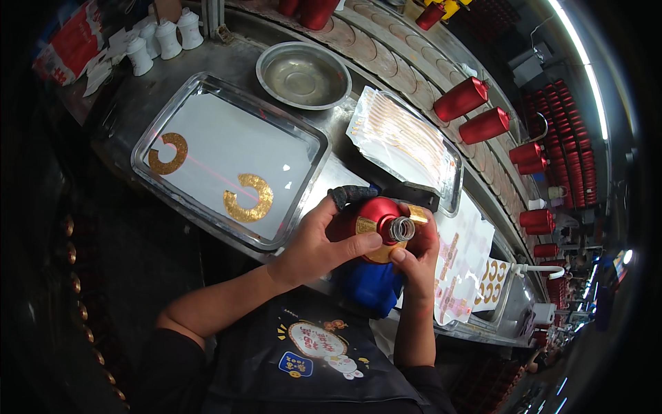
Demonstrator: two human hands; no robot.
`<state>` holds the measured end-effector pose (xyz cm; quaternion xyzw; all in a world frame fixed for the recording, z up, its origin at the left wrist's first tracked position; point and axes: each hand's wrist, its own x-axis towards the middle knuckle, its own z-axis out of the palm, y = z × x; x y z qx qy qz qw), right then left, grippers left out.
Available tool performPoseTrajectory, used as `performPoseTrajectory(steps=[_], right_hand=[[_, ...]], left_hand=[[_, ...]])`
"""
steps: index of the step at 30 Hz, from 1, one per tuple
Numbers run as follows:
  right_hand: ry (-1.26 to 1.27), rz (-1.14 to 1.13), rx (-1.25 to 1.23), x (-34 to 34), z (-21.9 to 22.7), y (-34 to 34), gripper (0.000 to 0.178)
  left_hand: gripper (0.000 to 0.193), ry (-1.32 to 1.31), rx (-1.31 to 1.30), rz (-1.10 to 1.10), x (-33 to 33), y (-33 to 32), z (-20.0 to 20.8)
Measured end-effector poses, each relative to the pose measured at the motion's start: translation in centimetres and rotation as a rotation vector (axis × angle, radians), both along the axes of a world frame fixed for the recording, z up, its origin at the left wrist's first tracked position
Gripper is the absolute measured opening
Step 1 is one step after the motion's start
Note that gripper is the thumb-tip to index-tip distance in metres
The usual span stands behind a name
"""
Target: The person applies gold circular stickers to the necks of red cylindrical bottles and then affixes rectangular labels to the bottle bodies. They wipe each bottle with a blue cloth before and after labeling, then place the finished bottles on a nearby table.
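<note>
Between both my hands is a red bottle [379, 207], tilted with its bare threaded mouth [401, 229] toward me. My left hand [314, 248] wraps its left side, the thumb pressing on a curved gold label [378, 254] that runs around the shoulder below the neck. A dark wrap covers one of its fingers. My right hand [422, 259] grips the other side, its thumb close to the neck; one gold end [417, 214] of the label stands up by its fingers. A blue support [372, 286] sits under the bottle, partly hidden.
On the left, a metal tray [318, 148] bears two C-shaped gold labels [249, 199] on white paper. Behind it stands a steel basin [303, 76]. Sheets of labels [407, 141] lie to the right. Red bottles [460, 99] stand along a conveyor [386, 58]; white bottles [167, 39] are far left.
</note>
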<state>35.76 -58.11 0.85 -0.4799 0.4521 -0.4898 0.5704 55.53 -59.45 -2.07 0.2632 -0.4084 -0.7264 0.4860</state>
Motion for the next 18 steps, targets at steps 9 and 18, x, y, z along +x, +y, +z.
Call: performPoseTrajectory(steps=[9, 18], right_hand=[[-0.059, -0.004, -0.029, 0.08, -0.77, 0.05, 0.069], [-0.056, 0.013, -0.005, -0.18, -0.92, 0.09, 0.069]], left_hand=[[0.042, 0.094, 0.129, -0.009, 0.10, -0.33, 0.04], [0.042, 0.107, 0.146, 0.012, -0.01, -0.41, 0.19]])
